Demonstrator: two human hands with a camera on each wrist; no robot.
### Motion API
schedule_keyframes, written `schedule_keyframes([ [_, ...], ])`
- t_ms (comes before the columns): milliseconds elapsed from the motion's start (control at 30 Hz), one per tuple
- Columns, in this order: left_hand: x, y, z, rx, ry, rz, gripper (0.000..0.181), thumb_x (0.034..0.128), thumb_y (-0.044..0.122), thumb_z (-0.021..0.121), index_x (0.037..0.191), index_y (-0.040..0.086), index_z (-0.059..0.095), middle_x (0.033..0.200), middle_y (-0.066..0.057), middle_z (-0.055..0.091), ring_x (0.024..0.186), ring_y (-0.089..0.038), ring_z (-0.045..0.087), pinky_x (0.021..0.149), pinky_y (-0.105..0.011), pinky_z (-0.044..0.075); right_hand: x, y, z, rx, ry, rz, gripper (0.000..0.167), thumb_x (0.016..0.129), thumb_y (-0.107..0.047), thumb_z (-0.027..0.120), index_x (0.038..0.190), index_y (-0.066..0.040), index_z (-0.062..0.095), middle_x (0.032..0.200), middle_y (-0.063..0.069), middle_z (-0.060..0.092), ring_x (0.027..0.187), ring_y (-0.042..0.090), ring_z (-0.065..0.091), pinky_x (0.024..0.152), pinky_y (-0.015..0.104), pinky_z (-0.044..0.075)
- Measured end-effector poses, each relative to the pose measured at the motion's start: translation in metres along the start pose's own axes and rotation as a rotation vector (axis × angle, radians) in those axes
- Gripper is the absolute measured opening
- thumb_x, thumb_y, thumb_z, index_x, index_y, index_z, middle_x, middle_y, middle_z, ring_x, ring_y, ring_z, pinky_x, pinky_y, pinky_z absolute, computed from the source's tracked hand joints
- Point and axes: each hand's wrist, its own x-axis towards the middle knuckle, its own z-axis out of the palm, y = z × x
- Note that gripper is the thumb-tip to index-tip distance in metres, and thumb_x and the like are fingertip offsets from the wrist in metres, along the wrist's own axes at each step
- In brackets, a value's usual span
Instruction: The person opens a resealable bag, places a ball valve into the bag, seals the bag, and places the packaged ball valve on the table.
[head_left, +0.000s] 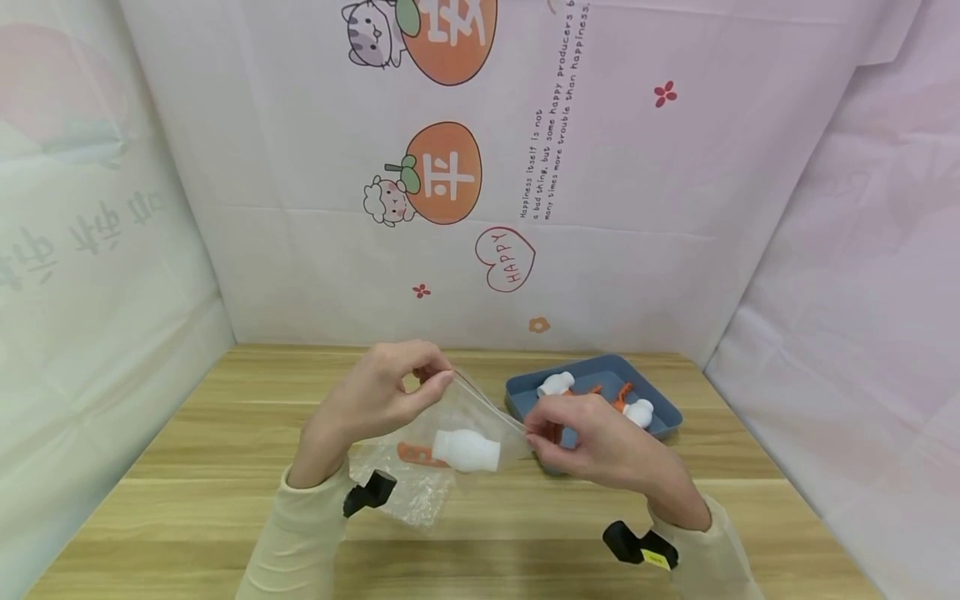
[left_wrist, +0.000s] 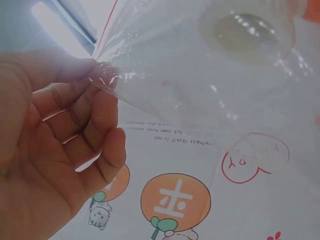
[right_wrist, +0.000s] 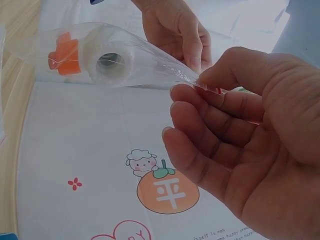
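Centre: transparent plastic bag, held up above the pale wood-grained bench, its mouth stretched taut between two hands and sloping down to the right. Along the mouth, in both wrist views: thin red line. Inside the bag: white, bulbous, hollow piece, with a flat orange strip pierced by openings extending from its left end in the head view; in the right wrist view, round opening of the white piece turned toward the camera, orange just beside it.

Upper left corner of the bag: pinched between thumb and forefinger of the left hand, remaining fingers loosely bent. Opposite corner: pinched likewise by the right hand, remaining fingers curled toward the palm.

Lower left: crumpled sheet of clear plastic on the bench, overlapped by the orange strip in the head view; contact with the bag not discernible.

Beyond the right hand and partly hidden by it: shallow blue-grey tray with rounded corners, containing two similar white bulbous pieces and orange parts.

Periphery: cream sleeves, black wrist mounts; at the rear, pale cloth printed with orange fruit, cartoon animals and a red heart.
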Motion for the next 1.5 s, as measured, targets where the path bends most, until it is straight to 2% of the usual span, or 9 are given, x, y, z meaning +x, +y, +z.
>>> schedule_keyframes([
  [600, -0.004, 0.002, -0.006, 0.002, 0.02, 0.001, 0.01, 0.0875, 0.0, 0.066, 0.085, 0.01, 0.066, 0.077, 0.005, 0.063, 0.071, -0.003, 0.057, 0.066, -0.019, 0.051, -0.001, -0.002, -0.001, -0.011, -0.004, 0.005, 0.021, 0.086, 0.002, 0.066, 0.089, -0.017, 0.061, 0.078, -0.011, 0.059, 0.072, -0.004, 0.056, 0.065, 0.013, 0.049],
  [867, -0.005, 0.002, -0.009, 0.016, 0.017, -0.022, 0.009, 0.0878, 0.001, 0.067, 0.088, 0.01, 0.068, 0.078, 0.004, 0.065, 0.071, -0.003, 0.058, 0.065, -0.022, 0.053, -0.001, -0.002, -0.002, -0.008, -0.008, -0.001, 0.022, 0.086, 0.002, 0.066, 0.091, -0.018, 0.061, 0.079, -0.012, 0.06, 0.072, -0.005, 0.056, 0.065, 0.013, 0.049],
  [1167, -0.005, 0.0, -0.01, 0.008, -0.001, -0.04, 0.003, 0.0899, 0.004, 0.068, 0.09, 0.007, 0.069, 0.081, 0.003, 0.068, 0.073, -0.004, 0.06, 0.068, -0.022, 0.053, -0.002, 0.001, -0.006, 0.013, 0.004, 0.014, 0.023, 0.09, 0.001, 0.066, 0.093, -0.021, 0.061, 0.081, -0.013, 0.062, 0.071, -0.005, 0.058, 0.065, 0.011, 0.049],
  [1333, -0.005, -0.001, -0.012, -0.002, -0.021, -0.062, 0.005, 0.0888, 0.006, 0.071, 0.092, 0.01, 0.07, 0.079, 0.005, 0.068, 0.071, -0.003, 0.059, 0.065, -0.02, 0.051, -0.002, 0.004, -0.007, 0.03, 0.037, 0.011, 0.022, 0.089, 0.005, 0.065, 0.095, -0.017, 0.063, 0.083, -0.011, 0.063, 0.071, -0.003, 0.058, 0.065, 0.013, 0.05],
  [1500, -0.006, 0.0, -0.012, 0.007, -0.082, -0.116, 0.002, 0.0932, 0.01, 0.066, 0.093, 0.01, 0.068, 0.078, 0.008, 0.065, 0.067, -0.001, 0.053, 0.06, -0.019, 0.047, -0.002, 0.006, -0.006, 0.059, 0.082, 0.001, 0.023, 0.088, 0.008, 0.064, 0.096, -0.014, 0.063, 0.082, -0.007, 0.062, 0.071, 0.0, 0.057, 0.062, 0.014, 0.049],
])
